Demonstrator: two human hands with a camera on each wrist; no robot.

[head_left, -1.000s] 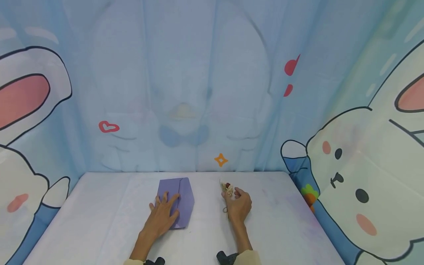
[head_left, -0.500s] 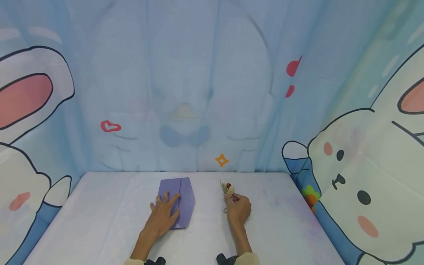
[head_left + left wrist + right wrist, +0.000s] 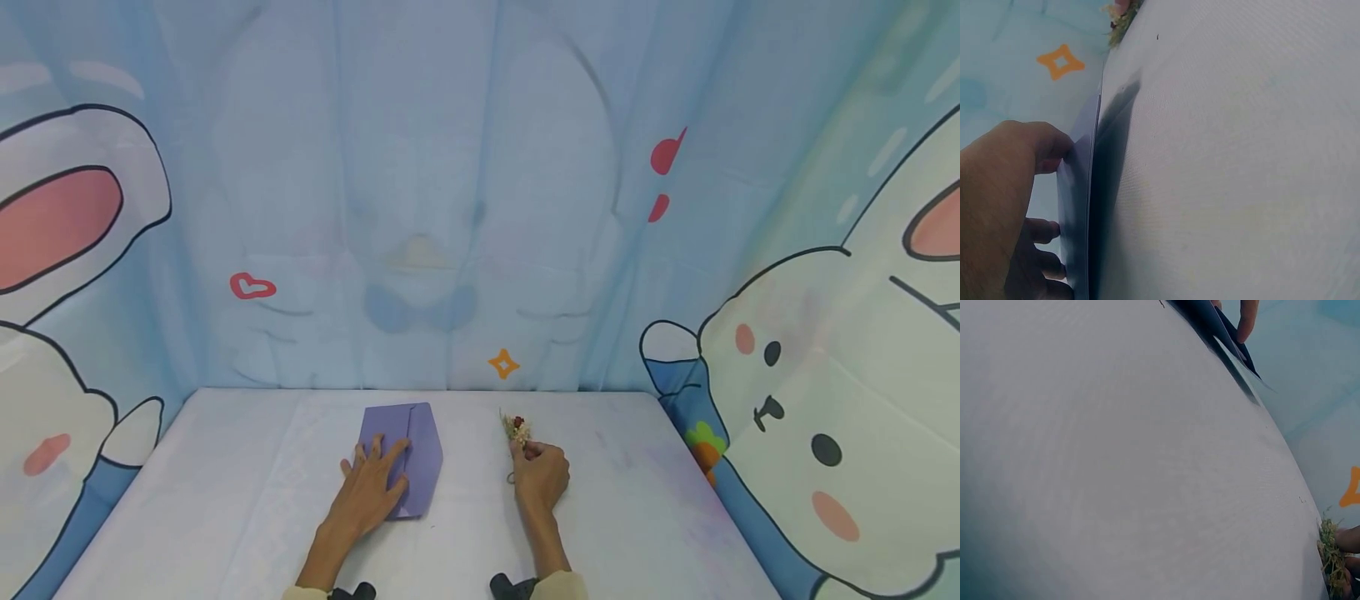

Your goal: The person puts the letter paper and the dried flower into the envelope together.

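The left hand (image 3: 369, 492) lies flat, fingers spread, pressing on a lilac paper envelope (image 3: 408, 454) with a pointed flap. The envelope rests on the white cloth-covered table (image 3: 225, 500), left of centre and nearer the far edge, its long axis running from near edge to far edge. The right hand (image 3: 540, 475) is curled, pinching the stems of a small dried-flower sprig (image 3: 517, 428) with beige and red heads; the heads point toward the far edge. The sprig lies to the right of the envelope, apart from it, so the right hand is the nearer to it. Paper: smooth, thin, creased. Sprig: brittle, wispy. A blue rabbit-print fabric backdrop (image 3: 480, 208) encloses the table.
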